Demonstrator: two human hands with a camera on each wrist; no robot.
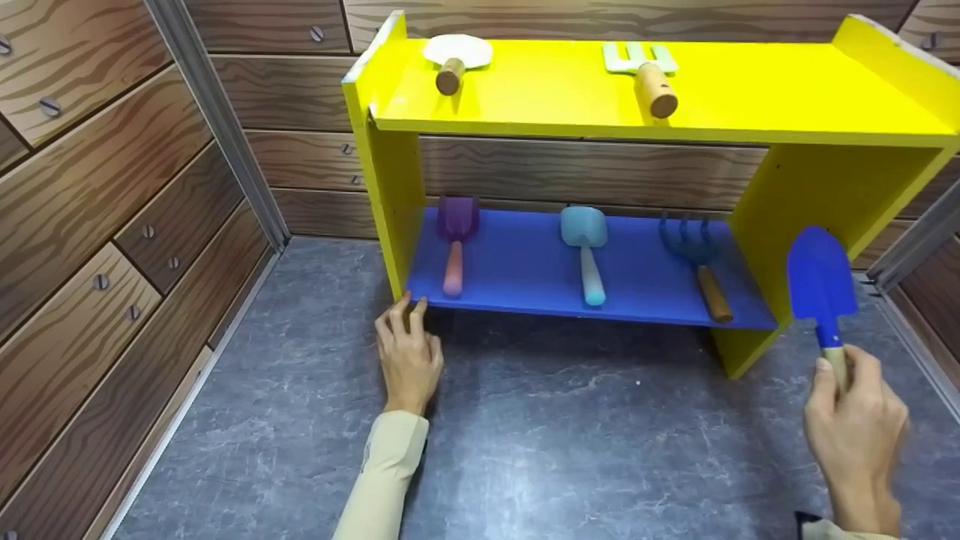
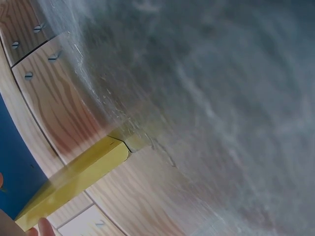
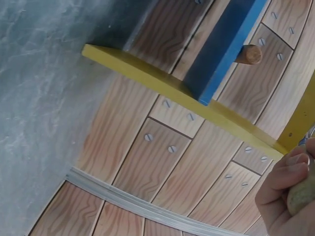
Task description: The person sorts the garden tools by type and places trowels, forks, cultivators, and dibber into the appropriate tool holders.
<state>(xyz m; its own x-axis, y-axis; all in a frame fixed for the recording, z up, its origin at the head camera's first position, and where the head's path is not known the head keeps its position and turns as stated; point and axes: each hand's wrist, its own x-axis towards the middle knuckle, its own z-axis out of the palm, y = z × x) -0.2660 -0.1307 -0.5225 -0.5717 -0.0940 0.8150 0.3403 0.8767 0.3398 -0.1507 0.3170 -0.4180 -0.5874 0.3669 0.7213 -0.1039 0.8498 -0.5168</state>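
Observation:
My right hand (image 1: 859,416) grips the pale wooden handle of a blue hand trowel (image 1: 821,274), its blade pointing up, in front of the shelf unit's right side. In the right wrist view, the fingers curl round the end of that handle (image 3: 301,195). My left hand (image 1: 409,356) touches the lower left front corner of the yellow shelf unit (image 1: 600,129) with its fingertips. On the blue lower shelf (image 1: 517,259) lie a purple scoop (image 1: 457,217) with a pink handle, a light blue scoop (image 1: 585,225) and a dark blue hand rake (image 1: 694,244) with a wooden handle.
Up on the yellow top board, a white-bladed tool (image 1: 457,51) and a white fork (image 1: 637,58) lie with wooden handles toward me. Wood-patterned walls (image 1: 300,90) stand behind and at both sides. Beneath everything spreads a grey marbled floor (image 1: 525,435).

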